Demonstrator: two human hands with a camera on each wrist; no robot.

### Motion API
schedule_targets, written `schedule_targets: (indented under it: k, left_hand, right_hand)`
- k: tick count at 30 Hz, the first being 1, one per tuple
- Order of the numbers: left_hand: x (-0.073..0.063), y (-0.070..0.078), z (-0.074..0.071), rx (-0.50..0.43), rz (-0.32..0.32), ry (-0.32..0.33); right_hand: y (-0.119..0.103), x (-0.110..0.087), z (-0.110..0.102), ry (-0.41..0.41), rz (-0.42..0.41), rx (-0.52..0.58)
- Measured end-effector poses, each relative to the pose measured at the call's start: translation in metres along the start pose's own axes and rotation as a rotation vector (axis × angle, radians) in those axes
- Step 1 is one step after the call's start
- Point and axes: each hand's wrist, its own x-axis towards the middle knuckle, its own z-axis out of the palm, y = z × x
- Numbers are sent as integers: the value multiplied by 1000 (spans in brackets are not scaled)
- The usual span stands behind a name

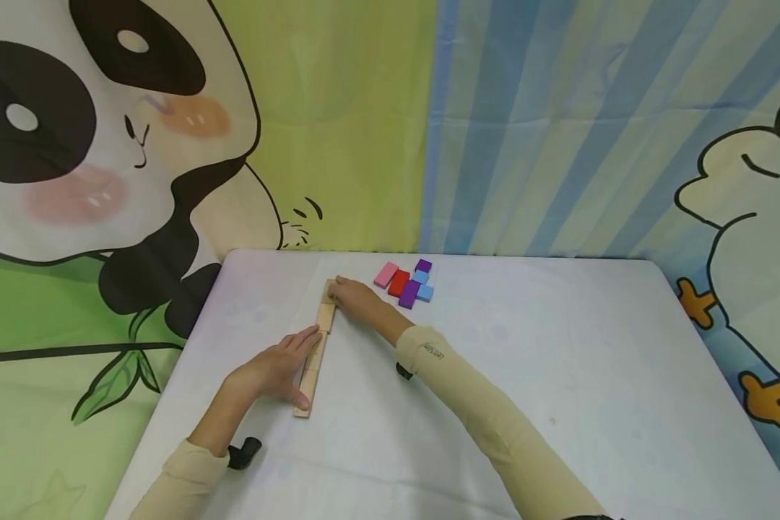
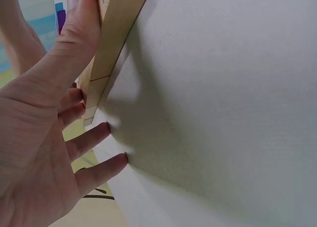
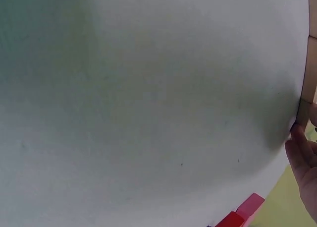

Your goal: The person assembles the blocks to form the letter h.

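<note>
A straight row of plain wooden blocks (image 1: 326,315) lies end to end on the white table. My left hand (image 1: 274,370) rests along its left side, thumb (image 2: 81,26) at the near end and fingertips at the middle of the row. Its other fingers (image 2: 96,138) are spread and nearly straight, away from the wood. At the far end, my right hand (image 1: 359,300) pinches the last wooden block (image 1: 328,291), which the fingers partly cover. In the right wrist view, the right fingertips (image 3: 298,138) touch the end of the row.
Right of the row's far end lies a loose group of coloured blocks: a pink block (image 1: 386,275), a red block (image 1: 399,283), purple blocks (image 1: 409,294) and light blue blocks (image 1: 425,292). The white table (image 1: 526,375) ends at printed curtains behind and beside it.
</note>
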Motion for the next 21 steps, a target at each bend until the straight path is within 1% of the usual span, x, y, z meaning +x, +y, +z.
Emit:
schedule_targets:
  k: [1, 3, 5, 8, 10, 14, 16, 21]
  left_hand:
    - [0, 0, 1, -4, 2, 2]
    - [0, 0, 2, -10, -1, 1]
    - [0, 0, 3, -15, -9, -8]
    - [0, 0, 5, -12, -14, -16]
    - [0, 1, 5, -6, -15, -14]
    - [1, 2, 4, 6, -12, 8]
    - [1, 2, 3, 8, -13, 15]
    - [2, 1, 3, -3, -20, 10]
  right_hand:
    - [0, -2, -1, 0, 8, -1]
    - [-1, -6, -2, 28, 12, -17]
    - [-1, -14, -5, 52, 29, -11]
    - [2, -33, -14, 88, 41, 24]
    - [6, -50, -22, 87, 51, 71]
    - [28, -84, -33, 102, 42, 98]
    - [40, -99, -35, 117, 55, 92]
    - [69, -124, -35, 114, 133, 98]
